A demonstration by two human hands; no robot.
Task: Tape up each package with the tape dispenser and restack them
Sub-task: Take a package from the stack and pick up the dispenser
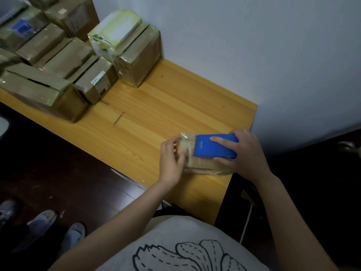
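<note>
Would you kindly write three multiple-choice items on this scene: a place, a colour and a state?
1. Where does the small package lie? A) on the table, near its right edge B) on the floor C) on a chair
2. What colour is the tape dispenser? A) red B) blue C) green
3. What is the right hand doing? A) hanging idle B) lying flat on bare wood C) gripping the tape dispenser
Key: A, it rests by the right edge; B, its shell is blue; C, fingers wrap it.
</note>
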